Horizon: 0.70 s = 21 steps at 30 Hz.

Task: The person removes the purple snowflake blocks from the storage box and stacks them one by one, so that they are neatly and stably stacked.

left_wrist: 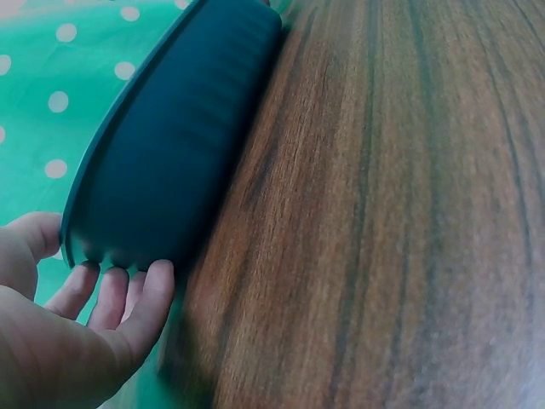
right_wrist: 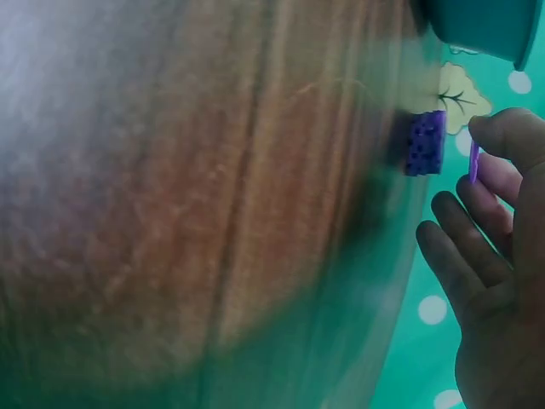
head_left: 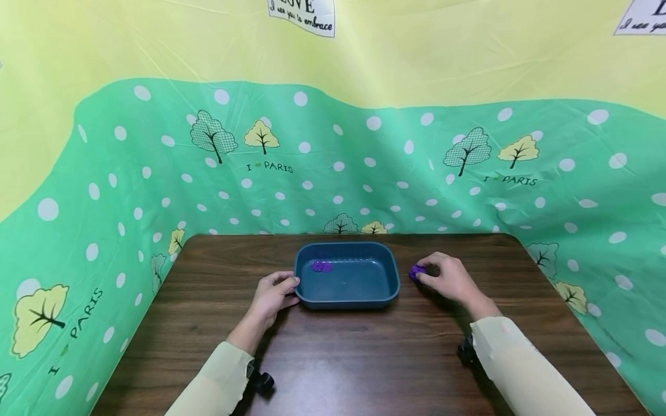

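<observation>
A dark blue rectangular plastic tray [head_left: 343,304] sits on the table. My left hand [head_left: 274,294] holds its left end, thumb at the rim and bent fingertips against the outer wall [left_wrist: 170,145]. Flat purple pieces with holes [head_left: 318,266] lie inside the tray toward its left back. To the right of the tray, my right hand [head_left: 446,277] pinches a thin purple disc [right_wrist: 474,162] between thumb and fingers, seen edge-on in the right wrist view. Just beside it stands a stack of purple perforated discs [right_wrist: 426,143] on the table. The other right fingers are spread, slightly bent.
The brown wood-grain table [head_left: 338,358] reaches back to a green and yellow cloth [head_left: 333,144] with white dots and printed trees. That cloth also hangs along the left and right sides. A black camera [head_left: 262,382] is strapped at the left wrist.
</observation>
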{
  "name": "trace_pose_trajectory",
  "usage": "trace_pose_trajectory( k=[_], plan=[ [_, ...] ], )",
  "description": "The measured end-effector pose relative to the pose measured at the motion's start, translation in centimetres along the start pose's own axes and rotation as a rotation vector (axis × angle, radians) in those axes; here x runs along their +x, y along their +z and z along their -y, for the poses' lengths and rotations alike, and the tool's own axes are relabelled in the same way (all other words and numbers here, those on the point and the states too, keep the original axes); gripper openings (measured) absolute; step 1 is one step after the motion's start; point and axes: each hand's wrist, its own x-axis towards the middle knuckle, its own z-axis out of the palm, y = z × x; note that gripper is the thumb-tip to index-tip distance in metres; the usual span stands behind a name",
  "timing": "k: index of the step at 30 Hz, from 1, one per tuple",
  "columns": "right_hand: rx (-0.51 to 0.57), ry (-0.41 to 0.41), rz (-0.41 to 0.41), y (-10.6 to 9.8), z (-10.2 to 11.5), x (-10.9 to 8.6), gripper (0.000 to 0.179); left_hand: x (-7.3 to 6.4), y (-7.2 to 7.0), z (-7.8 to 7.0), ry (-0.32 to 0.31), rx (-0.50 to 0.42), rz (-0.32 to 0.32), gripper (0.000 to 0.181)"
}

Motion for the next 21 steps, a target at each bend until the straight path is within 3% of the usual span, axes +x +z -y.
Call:
trace_pose_trajectory(
  k=[21],
  plan=[
    [-0.036, 0.001, -0.009, 1.3, -0.6, -0.1, 0.023, -0.1, 0.0, -0.2, -0.007, -0.001, -0.003, 0.041]
  ],
)
